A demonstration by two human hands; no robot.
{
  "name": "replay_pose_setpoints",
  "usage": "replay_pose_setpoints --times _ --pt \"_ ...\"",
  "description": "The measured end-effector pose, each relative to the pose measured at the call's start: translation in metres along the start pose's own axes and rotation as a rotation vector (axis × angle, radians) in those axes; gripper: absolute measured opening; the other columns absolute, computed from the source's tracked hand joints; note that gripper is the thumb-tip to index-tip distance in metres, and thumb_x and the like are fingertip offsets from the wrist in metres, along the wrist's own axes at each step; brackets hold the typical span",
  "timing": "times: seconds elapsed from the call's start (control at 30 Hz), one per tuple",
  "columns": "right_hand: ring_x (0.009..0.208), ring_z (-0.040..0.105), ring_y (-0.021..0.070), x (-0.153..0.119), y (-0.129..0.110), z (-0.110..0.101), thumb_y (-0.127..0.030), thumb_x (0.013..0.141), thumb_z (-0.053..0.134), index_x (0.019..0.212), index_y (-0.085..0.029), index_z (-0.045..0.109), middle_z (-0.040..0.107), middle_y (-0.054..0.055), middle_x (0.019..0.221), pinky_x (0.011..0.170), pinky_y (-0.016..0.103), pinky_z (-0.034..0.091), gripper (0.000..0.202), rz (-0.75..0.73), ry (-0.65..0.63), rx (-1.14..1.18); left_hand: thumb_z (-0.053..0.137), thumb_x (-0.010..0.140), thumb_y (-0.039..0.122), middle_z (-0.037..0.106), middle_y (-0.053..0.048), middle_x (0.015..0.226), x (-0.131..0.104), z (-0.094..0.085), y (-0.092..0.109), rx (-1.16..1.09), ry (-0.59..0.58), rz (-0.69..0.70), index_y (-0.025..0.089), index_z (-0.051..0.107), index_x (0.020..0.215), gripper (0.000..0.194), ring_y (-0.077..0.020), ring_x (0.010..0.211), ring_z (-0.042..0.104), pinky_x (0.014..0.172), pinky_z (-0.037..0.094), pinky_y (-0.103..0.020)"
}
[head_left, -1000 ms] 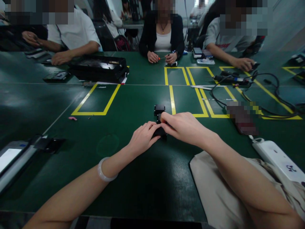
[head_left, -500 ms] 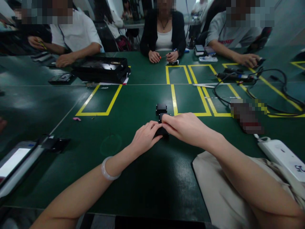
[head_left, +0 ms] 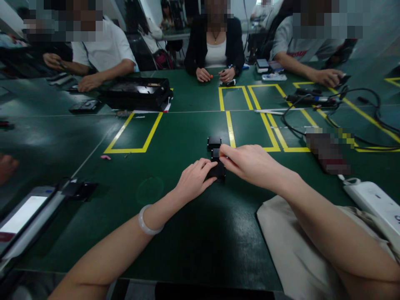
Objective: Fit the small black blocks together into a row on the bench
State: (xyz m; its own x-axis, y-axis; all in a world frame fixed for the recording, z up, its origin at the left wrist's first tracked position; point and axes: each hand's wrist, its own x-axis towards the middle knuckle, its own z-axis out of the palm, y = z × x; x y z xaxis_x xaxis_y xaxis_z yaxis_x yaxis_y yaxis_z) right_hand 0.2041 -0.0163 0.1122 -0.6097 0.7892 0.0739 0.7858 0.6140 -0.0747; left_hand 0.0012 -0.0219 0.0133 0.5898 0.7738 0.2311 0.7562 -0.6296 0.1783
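Three small black box-shaped parts stand in a row on the green table, running away from me. The nearest black part [head_left: 218, 171] is between the thumb and fingers of my left hand [head_left: 195, 178], which is closed on its left side. Just beyond it, the middle black part [head_left: 215, 154] is partly covered by my right hand [head_left: 250, 160]. The fingertips of that hand are pinched together at its right edge; whatever they hold is too small or hidden to make out. The far black part [head_left: 214, 143] is touched by neither hand.
Yellow tape outlines [head_left: 231, 129] mark the green table [head_left: 175, 233]. Beige cloth [head_left: 281, 233] lies under my right forearm, near a white power strip [head_left: 371, 200] and black cables [head_left: 375, 121]. At left lies a phone-like device [head_left: 26, 212]. Across sit several people beside a black tray [head_left: 134, 96].
The pinched fingers of my right hand have shifted slightly up and right, uncovering more of the nearest black part. My left hand keeps its hold. The whole view has shifted a little.
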Motion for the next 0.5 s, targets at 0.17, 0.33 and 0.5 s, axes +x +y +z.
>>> replay_pose_setpoints --times 0.17,0.33,0.5 --pt "0.060 0.057 0.0163 0.0023 0.0015 0.0030 -0.039 0.098 0.030 0.101 -0.021 0.054 0.066 0.003 0.074 0.052 0.026 0.019 0.030 0.047 0.003 -0.025 0.056 0.091 0.032 0.056 -0.007 0.116 -0.0001 0.0009 -0.0007 0.005 -0.001 0.002 0.021 0.046 0.125 0.038 -0.0224 0.102 0.058 0.083 0.049 -0.034" --pt "0.062 0.058 0.0158 0.0006 0.0013 0.0045 -0.033 0.098 0.030 0.107 -0.021 0.050 0.067 0.003 0.079 0.052 0.026 0.020 0.026 0.034 0.036 0.027 0.055 0.091 0.033 0.055 -0.008 0.119 -0.0007 0.0003 0.0005 0.002 -0.010 -0.010 0.021 0.046 0.128 0.039 -0.0227 0.103 0.057 0.084 0.049 -0.035" --pt "0.062 0.058 0.0161 -0.0007 -0.0017 0.0026 -0.040 0.098 0.031 0.098 -0.021 0.054 0.067 0.004 0.075 0.052 0.026 0.018 0.030 0.049 0.035 -0.022 0.055 0.091 0.033 0.055 -0.008 0.118 -0.0020 0.0007 0.0019 0.014 -0.005 -0.021 0.020 0.047 0.126 0.038 -0.0224 0.102 0.058 0.083 0.049 -0.034"
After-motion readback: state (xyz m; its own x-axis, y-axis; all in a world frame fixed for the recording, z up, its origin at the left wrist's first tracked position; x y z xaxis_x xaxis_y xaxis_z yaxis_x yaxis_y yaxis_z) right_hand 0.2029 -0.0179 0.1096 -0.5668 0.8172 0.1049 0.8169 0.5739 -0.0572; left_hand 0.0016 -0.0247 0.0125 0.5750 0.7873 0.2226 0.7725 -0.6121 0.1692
